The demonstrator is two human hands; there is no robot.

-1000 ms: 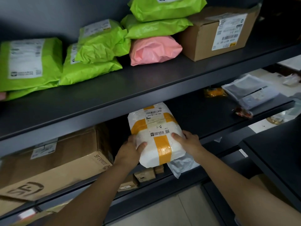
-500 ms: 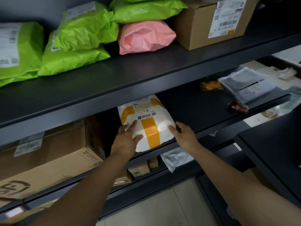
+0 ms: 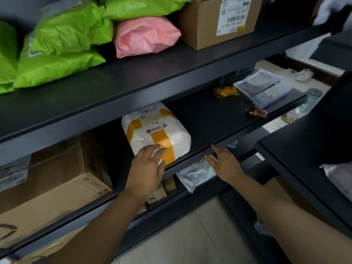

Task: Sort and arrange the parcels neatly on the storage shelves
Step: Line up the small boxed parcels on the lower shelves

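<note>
White foam wrap crossed with orange tape is covering the parcel (image 3: 156,130), which is lying flat on the middle shelf (image 3: 209,119), near its front edge. The left hand (image 3: 145,168) is resting on the parcel's near end, fingers spread and flat against the tape, not curled around anything. The right hand (image 3: 224,162) is hovering at the shelf's front lip just right of the parcel, fingers loosely open, gripping nothing and apart from the parcel.

To the parcel's left a big cardboard box (image 3: 57,180) is sitting close, with a dark gap between them. To the right the shelf is lying bare up to an orange packet (image 3: 225,91), a clear bag (image 3: 263,88) and a small red packet (image 3: 257,112) at the far end. On the top shelf (image 3: 133,73), green bags (image 3: 62,46) are crowding against a pink bag (image 3: 146,37), with a labelled box (image 3: 215,20) beside it. Below the hands, a silvery bag (image 3: 194,175) is hanging over the lower shelf's edge beside small brown boxes (image 3: 163,189). Nothing is standing between either hand and the parcel.
</note>
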